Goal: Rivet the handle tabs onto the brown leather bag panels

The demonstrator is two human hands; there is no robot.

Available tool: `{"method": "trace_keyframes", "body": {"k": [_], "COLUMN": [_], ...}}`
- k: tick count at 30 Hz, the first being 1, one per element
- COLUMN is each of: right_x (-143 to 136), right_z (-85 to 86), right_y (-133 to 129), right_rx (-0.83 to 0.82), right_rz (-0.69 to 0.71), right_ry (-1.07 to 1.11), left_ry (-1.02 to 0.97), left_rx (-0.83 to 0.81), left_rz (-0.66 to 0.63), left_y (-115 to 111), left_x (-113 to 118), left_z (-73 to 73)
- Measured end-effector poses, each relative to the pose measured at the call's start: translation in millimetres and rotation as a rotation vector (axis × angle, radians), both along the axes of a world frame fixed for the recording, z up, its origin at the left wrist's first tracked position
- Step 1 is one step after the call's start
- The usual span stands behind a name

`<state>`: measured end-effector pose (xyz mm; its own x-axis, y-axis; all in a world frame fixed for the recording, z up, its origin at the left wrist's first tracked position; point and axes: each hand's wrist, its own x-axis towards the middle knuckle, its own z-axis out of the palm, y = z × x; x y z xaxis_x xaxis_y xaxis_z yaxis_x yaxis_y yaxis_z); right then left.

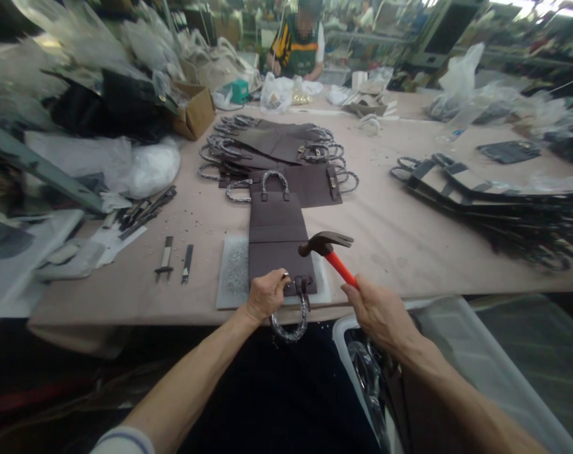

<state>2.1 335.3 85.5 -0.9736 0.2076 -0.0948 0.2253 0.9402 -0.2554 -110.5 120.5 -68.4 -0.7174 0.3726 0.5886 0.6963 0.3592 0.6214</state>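
Note:
A dark brown bag panel [277, 221] lies over a pale speckled board [233, 271] at the table's front edge. One wrapped loop handle stands at its far end, and another wrapped handle [289, 338] hangs over the near edge. My left hand [266, 293] is closed at the panel's near end, pinching a small metallic piece too small to name. My right hand [374, 309] grips the red handle of a claw hammer [327, 243], its head raised over the panel's right side.
Stacked brown panels [277, 142] lie behind, and a pile of dark handled pieces [495, 202] is at right. Two slim tools [166, 258] rest at left. A cardboard box [194, 112] stands farther back. A plastic bin [346, 328] is below the edge. Another person [303, 47] is across the table.

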Motion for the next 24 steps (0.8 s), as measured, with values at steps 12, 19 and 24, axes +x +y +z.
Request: {"method": "trace_keyframes", "body": {"k": [12, 19, 24], "right_x": [5.4, -5.2, -15.8], "right_z": [6.2, -13.9, -44.2], "right_y": [-31.6, -2.9, 23.0], "right_rx": [0.034, -0.203, -0.435], "right_rz": [0.259, -0.030, -0.239], "right_ry": [0.147, -0.007, -0.094], "left_ry": [-0.004, -0.032, 0.064], "left_rx": [0.015, -0.037, -0.008], "left_rz": [0.018, 0.006, 0.012], "left_y": [0.3, -0.9, -5.7], "left_x": [1.8, -2.6, 15.4], "left_z": [0.1, 5.3, 15.5]}}
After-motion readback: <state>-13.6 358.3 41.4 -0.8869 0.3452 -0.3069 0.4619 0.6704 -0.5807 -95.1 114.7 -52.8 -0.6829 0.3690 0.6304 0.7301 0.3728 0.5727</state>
